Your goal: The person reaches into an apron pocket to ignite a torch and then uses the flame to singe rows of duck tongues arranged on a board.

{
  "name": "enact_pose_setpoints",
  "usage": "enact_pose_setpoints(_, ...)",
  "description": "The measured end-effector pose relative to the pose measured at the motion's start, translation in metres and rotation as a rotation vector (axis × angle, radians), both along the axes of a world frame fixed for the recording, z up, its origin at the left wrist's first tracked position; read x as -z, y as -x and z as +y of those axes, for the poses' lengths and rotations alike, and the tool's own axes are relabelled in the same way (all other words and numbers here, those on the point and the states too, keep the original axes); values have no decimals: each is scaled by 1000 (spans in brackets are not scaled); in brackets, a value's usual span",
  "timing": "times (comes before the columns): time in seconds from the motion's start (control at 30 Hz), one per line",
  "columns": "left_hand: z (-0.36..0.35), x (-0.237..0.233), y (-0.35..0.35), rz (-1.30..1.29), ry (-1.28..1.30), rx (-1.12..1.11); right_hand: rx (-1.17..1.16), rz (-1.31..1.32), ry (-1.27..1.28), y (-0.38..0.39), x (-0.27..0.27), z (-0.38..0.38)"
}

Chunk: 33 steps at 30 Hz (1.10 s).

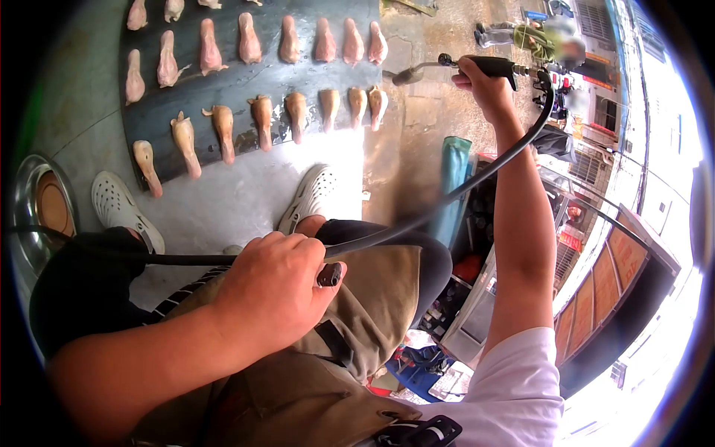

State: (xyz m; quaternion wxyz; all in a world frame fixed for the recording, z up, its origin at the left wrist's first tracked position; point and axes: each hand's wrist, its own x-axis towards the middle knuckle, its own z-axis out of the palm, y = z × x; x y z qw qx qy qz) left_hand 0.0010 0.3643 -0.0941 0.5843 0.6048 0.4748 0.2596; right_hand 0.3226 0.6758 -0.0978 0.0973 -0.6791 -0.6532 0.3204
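Observation:
My right hand (485,83) is stretched out and closed around the black handle of a spray gun (491,65), whose metal nozzle (408,74) points toward the plucked birds (261,119) laid in rows on a dark board (298,82). A black hose (447,197) runs from the gun back across my lap. My left hand (272,287) rests on my knee, closed on the hose and a small dark object (329,274). I wear a brown apron (372,298) and white clogs (311,195).
A metal bowl (30,216) stands at the left on the wet concrete floor (238,201). A teal roll (454,179) and crates with clutter stand at my right. Another person (536,37) stands far off near the street.

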Motion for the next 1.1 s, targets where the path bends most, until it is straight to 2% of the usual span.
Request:
enact_pose_setpoints(0.17, -8, -2, -3, 27, -38, 21, 47, 81, -47, -11, -8, -25)
enact_pose_setpoints(0.63, -22, -15, -10, 160, -3, 205, 250, 186, -296, -62, 19, -104)
enact_pose_setpoints(0.7, -23, -17, -11, 182, 3, 234, 359, 162, -277, -58, 15, -117)
enact_pose_setpoints(0.87, -31, -14, -16, 211, -54, 244, 362, 252, -334, -67, 21, -133)
enact_pose_setpoints(1.1, -37, -13, -21, 215, -75, 262, 370, 190, -316, -75, 27, -145)
